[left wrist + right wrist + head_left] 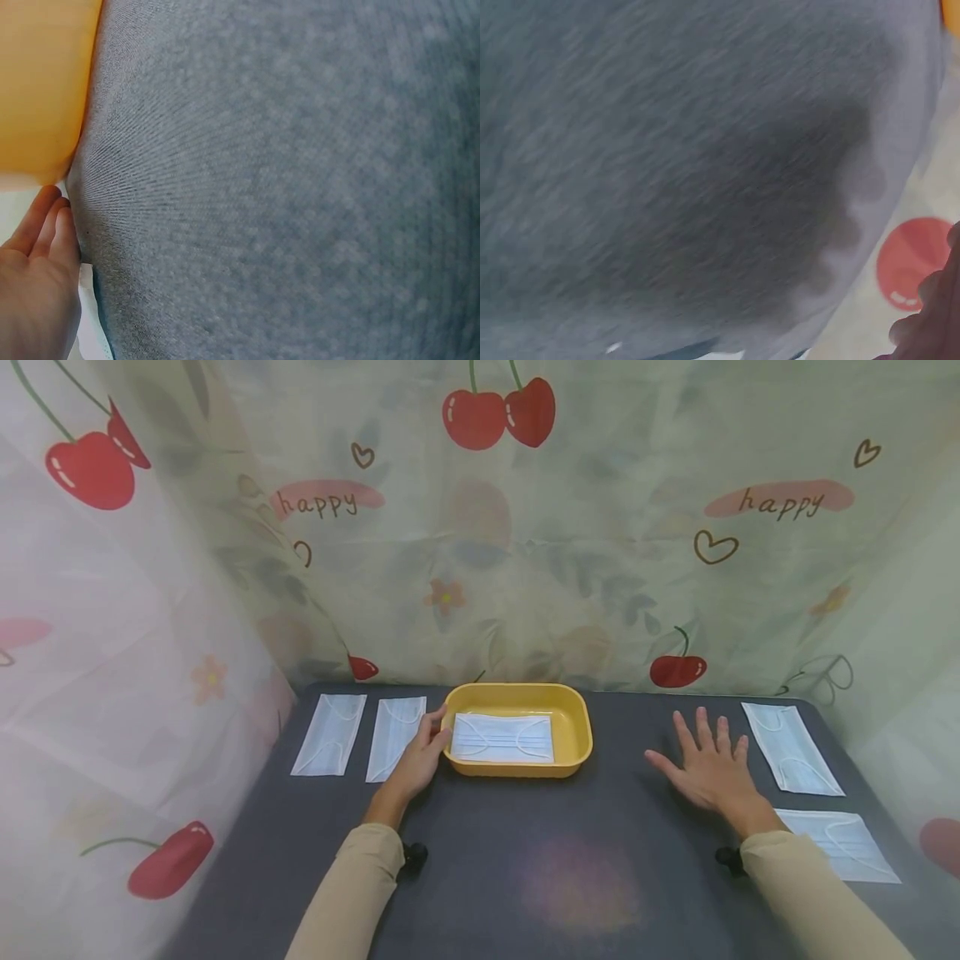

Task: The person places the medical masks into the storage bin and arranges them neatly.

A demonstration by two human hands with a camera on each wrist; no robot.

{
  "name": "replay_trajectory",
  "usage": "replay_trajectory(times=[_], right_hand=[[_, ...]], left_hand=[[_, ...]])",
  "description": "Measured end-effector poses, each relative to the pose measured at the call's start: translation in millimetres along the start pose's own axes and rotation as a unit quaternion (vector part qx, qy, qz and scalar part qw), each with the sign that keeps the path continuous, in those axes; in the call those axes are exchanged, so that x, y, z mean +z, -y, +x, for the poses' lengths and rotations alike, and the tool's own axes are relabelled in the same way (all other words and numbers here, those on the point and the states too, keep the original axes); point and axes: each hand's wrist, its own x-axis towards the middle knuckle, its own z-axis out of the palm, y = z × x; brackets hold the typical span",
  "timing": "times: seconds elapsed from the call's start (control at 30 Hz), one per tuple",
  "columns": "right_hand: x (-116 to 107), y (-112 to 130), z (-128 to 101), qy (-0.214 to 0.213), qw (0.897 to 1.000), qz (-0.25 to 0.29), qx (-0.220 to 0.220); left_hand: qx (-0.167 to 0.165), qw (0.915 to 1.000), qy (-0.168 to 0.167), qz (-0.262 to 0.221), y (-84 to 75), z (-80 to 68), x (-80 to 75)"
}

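Note:
A yellow tray (572, 727) stands at the far middle of the table, with a white pleated face mask (502, 739) lying flat inside it. At its left end my left hand (411, 760) touches the tray's side with nearly straight fingers; the left wrist view shows those fingertips (49, 196) against the yellow plastic (37, 90). My right hand (712, 768) is spread palm down over the table, holding nothing. Right of it lies one face mask (793, 749), and another face mask (847, 845) is partly covered by the right sleeve.
Two more face masks, an outer one (330, 735) and an inner one (393, 735), lie left of the tray; my left hand overlaps the inner one. The grey table (480, 860) meets a cherry-printed curtain (525, 568) at the back and both sides.

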Motion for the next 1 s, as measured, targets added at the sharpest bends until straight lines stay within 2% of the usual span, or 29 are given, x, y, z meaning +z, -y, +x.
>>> replay_trajectory(times=[0.43,0.67,1.0], right_hand=[[-6.7,-39.8,-9.7,-0.009,1.000,0.024,0.011],[-9.8,-56.9,-12.2,-0.019,0.999,0.017,0.028],[-16.9,-78.7,-16.4,0.012,0.999,0.017,0.050]], left_hand=[[-0.009,1.0000,0.001,-0.003,0.5,0.3,-0.1],[-0.009,0.9999,0.004,-0.003,0.5,-1.1,-0.7],[-0.006,1.0000,0.003,0.000,0.1,0.7,-0.4]])
